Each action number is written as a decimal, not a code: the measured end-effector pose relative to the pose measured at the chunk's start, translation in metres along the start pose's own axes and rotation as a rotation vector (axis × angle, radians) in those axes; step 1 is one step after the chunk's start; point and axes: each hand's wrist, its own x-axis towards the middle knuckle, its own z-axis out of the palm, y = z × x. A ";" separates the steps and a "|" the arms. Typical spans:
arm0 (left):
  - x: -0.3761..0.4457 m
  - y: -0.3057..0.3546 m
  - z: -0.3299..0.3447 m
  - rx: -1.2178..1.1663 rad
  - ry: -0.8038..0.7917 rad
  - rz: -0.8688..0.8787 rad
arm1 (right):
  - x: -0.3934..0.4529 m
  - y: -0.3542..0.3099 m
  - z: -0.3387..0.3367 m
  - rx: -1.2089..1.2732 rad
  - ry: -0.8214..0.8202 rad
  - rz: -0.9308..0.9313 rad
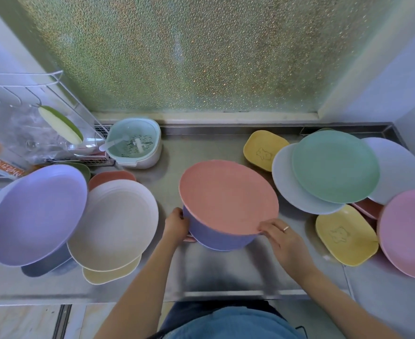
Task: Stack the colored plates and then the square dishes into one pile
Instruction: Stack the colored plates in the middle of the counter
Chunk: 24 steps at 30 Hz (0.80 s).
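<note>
Left hand [177, 222] and right hand [278, 234], fingers curled, grip opposite sides of a centre-counter pile: round salmon-pink plastic plate [228, 195] atop a purple plate [216, 237]. Left: lilac [35, 214] and cream round plates [113, 223]; right: green plate [333, 165], yellow square dishes [346, 234], steel counter [226, 275] beneath.

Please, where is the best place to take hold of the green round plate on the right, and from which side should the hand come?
Probably grip the green plate at its near rim, the right hand coming from the person's side. The plate lies on top of the pale plate, so that edge sits raised and bare, with room for fingers beneath. Its far edge is close to the counter's back wall.
</note>
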 end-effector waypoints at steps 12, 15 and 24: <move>0.025 0.009 0.004 -0.332 0.114 -0.025 | -0.044 0.005 -0.005 -0.161 -0.061 0.037; 0.024 0.012 0.005 -0.409 0.129 -0.030 | -0.059 0.006 -0.009 -0.162 -0.109 0.123; 0.016 0.008 0.006 -0.409 0.162 0.040 | -0.064 0.015 -0.006 -0.184 -0.123 -0.022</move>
